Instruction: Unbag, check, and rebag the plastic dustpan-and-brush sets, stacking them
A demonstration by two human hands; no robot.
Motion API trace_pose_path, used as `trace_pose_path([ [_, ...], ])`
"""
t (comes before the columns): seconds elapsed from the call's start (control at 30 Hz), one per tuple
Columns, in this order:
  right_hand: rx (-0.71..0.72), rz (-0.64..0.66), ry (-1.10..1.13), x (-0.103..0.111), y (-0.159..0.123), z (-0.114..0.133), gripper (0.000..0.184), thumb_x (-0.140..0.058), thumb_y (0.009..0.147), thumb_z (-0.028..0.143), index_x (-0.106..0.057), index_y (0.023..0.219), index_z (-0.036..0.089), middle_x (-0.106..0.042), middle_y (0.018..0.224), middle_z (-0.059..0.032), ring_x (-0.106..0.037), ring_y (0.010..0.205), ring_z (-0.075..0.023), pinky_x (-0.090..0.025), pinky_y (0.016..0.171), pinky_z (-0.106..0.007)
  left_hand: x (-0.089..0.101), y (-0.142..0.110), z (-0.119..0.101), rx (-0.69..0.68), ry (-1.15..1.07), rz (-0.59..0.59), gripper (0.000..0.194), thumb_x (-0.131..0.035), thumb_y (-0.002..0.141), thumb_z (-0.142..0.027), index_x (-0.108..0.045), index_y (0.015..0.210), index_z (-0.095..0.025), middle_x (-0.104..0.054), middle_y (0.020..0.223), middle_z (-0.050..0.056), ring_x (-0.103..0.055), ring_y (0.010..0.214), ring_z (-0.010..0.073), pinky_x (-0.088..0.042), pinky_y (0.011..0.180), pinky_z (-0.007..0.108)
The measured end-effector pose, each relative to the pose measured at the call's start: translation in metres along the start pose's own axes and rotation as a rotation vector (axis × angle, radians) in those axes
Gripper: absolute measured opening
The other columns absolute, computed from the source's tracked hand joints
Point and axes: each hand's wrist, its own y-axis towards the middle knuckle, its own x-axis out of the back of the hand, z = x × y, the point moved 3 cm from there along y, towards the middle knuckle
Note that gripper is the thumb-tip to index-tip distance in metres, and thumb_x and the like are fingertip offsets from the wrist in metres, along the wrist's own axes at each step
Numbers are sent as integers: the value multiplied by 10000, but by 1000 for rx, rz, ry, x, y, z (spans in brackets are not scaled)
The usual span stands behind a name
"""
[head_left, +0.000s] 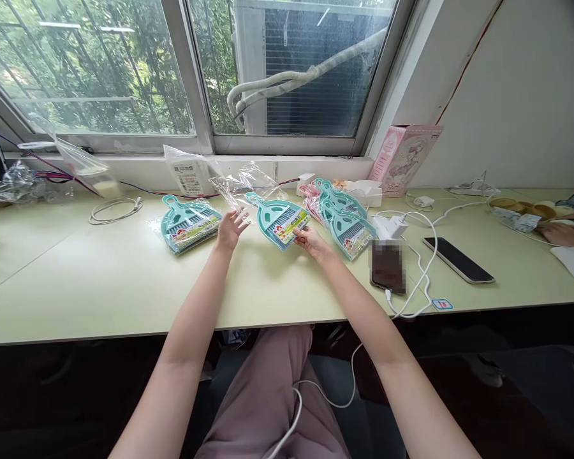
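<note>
My right hand (pixel 310 242) grips the lower right corner of a teal mini dustpan and brush set (pixel 281 220) with a printed label, its handle pointing to the upper left. Left of it, my left hand (pixel 231 231) has its fingers on the lower edge of a crumpled clear plastic bag (pixel 251 182), which spreads behind the set's handle. Near my left wrist lies a stack of wrapped teal dustpan sets (pixel 189 226). Several more teal dustpan sets (pixel 345 220) lie right of my right hand, with pink ones (pixel 310 199) partly hidden behind them.
A packet of clear bags (pixel 187 173) leans under the window. To the right are a pixelated phone (pixel 387 266) on a cable, a white charger (pixel 390 226), a dark phone (pixel 459 260) and a pink box (pixel 404 159). Another person's hand (pixel 562 233) rests at far right.
</note>
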Motion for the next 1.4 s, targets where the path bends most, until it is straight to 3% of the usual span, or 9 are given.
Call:
trace_pose_path([
  [0.13, 26, -4, -9, -1, -2, 0, 132, -717, 815, 122, -604, 858, 175, -730, 783, -23, -670, 621, -91, -561, 616, -169, -9, -3, 2, 6, 124, 76, 453, -703, 709, -335, -512, 1107, -232, -581, 1332, 98, -658, 1036, 201, -539, 912, 365],
  [0.3, 48, -9, -37, 1, -2, 1, 222, -780, 761, 155, -605, 895, 180, -731, 801, -28, -677, 646, -109, -585, 680, -213, -16, -1, 11, 35, 275, 166, 756, -722, 606, -192, -446, 1307, -258, -620, 1258, 79, -669, 979, 186, -497, 997, 441],
  [0.43, 54, -27, -28, 1, -2, 1, 215, -765, 764, 142, -606, 903, 181, -731, 838, -32, -678, 667, -111, -589, 694, -221, -20, -3, 19, 43, 425, 138, 812, -672, 580, -123, -440, 1352, -223, -665, 1130, 93, -682, 916, 208, -494, 983, 479],
  [0.6, 69, -54, 3, 3, 0, 1, 143, -696, 819, 129, -598, 908, 184, -729, 868, -29, -671, 690, -101, -577, 677, -199, -36, -16, 27, 69, 521, 266, 846, -614, 604, -115, -370, 1408, -208, -714, 1042, 69, -698, 876, 217, -504, 955, 502],
  [0.73, 93, -72, 26, 6, 4, 0, 214, -751, 780, 166, -589, 912, 209, -719, 862, -10, -671, 718, -104, -582, 728, -218, -46, -23, 26, 58, 500, 327, 822, -634, 617, -140, -377, 1396, -202, -731, 990, 53, -705, 866, 217, -520, 929, 485],
  [0.97, 217, -144, 114, 13, 11, -1, 290, -771, 756, 240, -579, 973, 245, -718, 943, 16, -681, 798, -101, -585, 753, -201, -52, -27, 29, 82, 579, 419, 793, -695, 646, -190, -404, 1382, -234, -683, 1171, 130, -732, 849, 242, -521, 883, 429],
  [1.2, 235, -119, 97, 16, 7, 4, 262, -747, 783, 264, -573, 979, 258, -723, 985, 17, -690, 854, -105, -578, 761, -193, -42, -26, 34, 209, 577, 642, 969, -818, 546, -113, -433, 1421, -273, -583, 1319, 168, -669, 1072, 308, -499, 943, 471],
  [1.27, 248, -63, 93, 13, 5, 7, 247, -746, 788, 275, -579, 968, 251, -724, 997, 10, -692, 861, -107, -572, 754, -185, -32, -18, 34, 199, 588, 589, 834, -802, 550, -113, -535, 1329, -245, -597, 1300, 151, -664, 1077, 288, -493, 959, 455],
  [1.4, 205, 21, 24, 5, 1, 9, 280, -775, 759, 289, -609, 977, 233, -730, 963, -10, -697, 840, -127, -562, 718, -197, -16, 1, 28, 110, 424, 326, 521, -760, 651, -249, -632, 1154, -200, -662, 1182, 105, -674, 1021, 228, -494, 988, 420],
])
